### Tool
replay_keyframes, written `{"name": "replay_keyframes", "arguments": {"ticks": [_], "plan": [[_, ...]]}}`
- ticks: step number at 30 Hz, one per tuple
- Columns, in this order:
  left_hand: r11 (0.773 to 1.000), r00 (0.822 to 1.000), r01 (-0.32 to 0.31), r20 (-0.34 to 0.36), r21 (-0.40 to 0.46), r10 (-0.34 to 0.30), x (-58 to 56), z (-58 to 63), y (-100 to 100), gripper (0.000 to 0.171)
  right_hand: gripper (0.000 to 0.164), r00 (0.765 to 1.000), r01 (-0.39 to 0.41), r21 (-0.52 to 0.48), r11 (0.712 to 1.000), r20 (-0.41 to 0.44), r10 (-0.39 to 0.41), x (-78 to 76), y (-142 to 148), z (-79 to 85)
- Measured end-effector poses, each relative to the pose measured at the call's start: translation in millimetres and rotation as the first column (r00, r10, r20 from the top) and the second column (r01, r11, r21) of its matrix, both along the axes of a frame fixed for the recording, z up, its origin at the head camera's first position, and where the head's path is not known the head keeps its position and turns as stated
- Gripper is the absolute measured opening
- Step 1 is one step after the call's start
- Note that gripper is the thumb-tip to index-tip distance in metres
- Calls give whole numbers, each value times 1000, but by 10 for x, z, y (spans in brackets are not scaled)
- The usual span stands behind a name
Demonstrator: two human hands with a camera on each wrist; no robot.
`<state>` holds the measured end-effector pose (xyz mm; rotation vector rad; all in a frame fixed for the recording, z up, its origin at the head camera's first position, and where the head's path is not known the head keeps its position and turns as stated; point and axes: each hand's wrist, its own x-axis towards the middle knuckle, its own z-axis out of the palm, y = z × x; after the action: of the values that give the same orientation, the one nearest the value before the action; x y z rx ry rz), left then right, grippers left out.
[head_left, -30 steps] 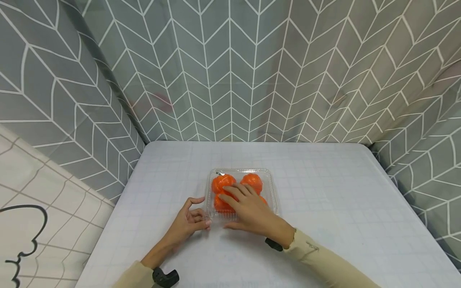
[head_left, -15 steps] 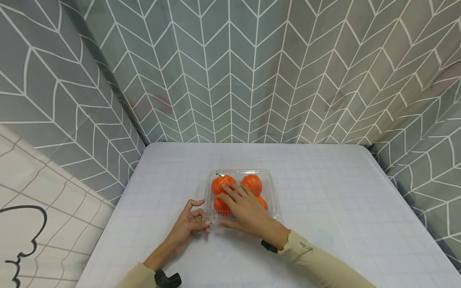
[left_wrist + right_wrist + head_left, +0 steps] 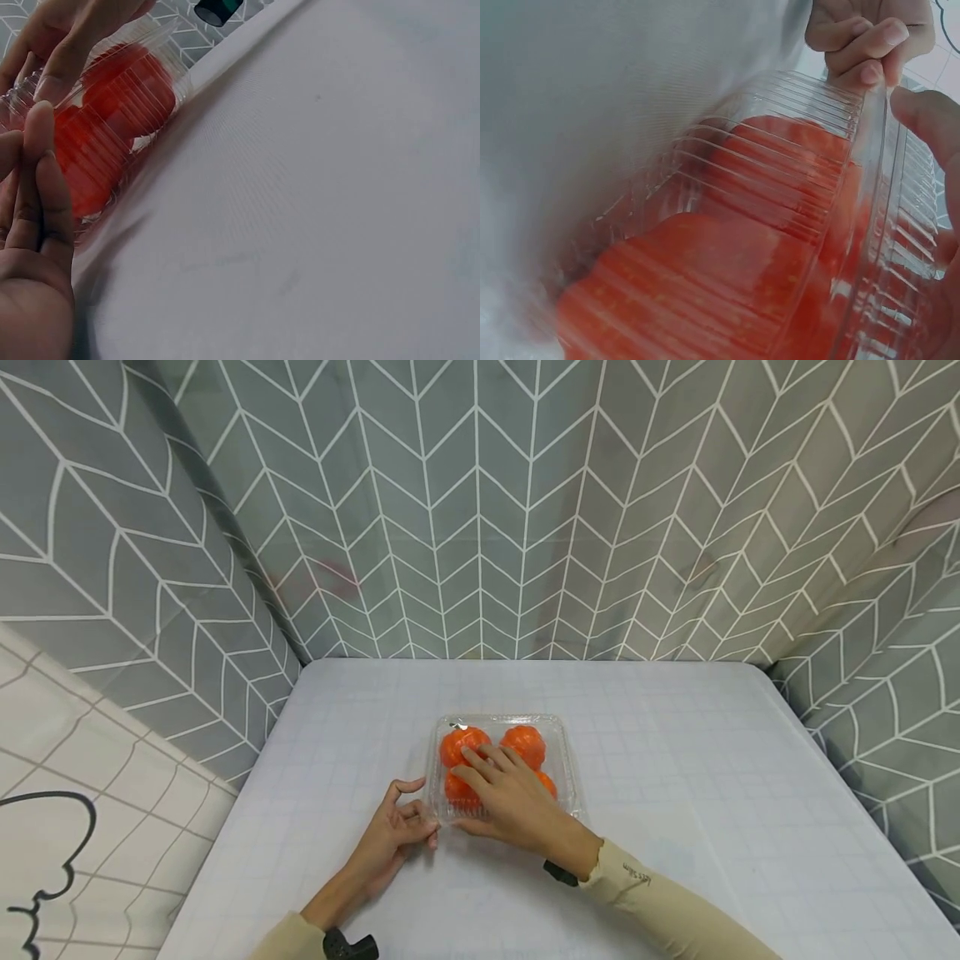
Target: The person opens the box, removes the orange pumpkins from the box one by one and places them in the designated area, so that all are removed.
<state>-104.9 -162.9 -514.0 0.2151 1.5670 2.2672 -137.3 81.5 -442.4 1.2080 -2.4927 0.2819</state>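
A clear plastic clamshell box (image 3: pixel 567 768) lies on the white table with its lid down. Inside are several round, lobed orange fruits (image 3: pixel 463 747), one with a dark green bit at its top. At the box's near left corner, my left hand (image 3: pixel 393 833) pinches the rim between thumb and fingers, the forefinger lying along the left side. My right hand (image 3: pixel 517 802) lies across the lid, fingers spread and nearly straight, thumb at the front rim; it hides part of the fruit. The right wrist view shows the ribbed box wall (image 3: pixel 780 172) close up, that thumb (image 3: pixel 930 120) at its rim.
The white table (image 3: pixel 712 793) extends around the box on all sides. Grey curtains (image 3: pixel 480 510) with white lines hang behind it and at both sides. A dark cylindrical object (image 3: pixel 217 9) shows at the top of the left wrist view.
The right hand has shifted slightly left and its thumb has come to the front rim of the box. The left hand stays at the near left corner.
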Motion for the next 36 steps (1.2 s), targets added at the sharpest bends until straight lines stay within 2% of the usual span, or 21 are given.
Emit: {"name": "replay_keyframes", "arguments": {"ticks": [4,11,25,36], "plan": [[1000,999,12,-49,-22,-13,8,2,-16,71,68,1000,0,-16,1000,2,0,-3,3,-7],[999,999,21,-50,-30,-23,2,21,-34,72,72,1000,-10,-50,999,-1,10,-7,15,-17],[993,997,40,-58,-111,-47,-60,40,-70,72,72,1000,-14,-62,998,-2,14,-17,35,0],[991,997,51,-57,-125,-59,-68,71,-83,75,80,996,3,-33,999,88,0,-42,195,27]]}}
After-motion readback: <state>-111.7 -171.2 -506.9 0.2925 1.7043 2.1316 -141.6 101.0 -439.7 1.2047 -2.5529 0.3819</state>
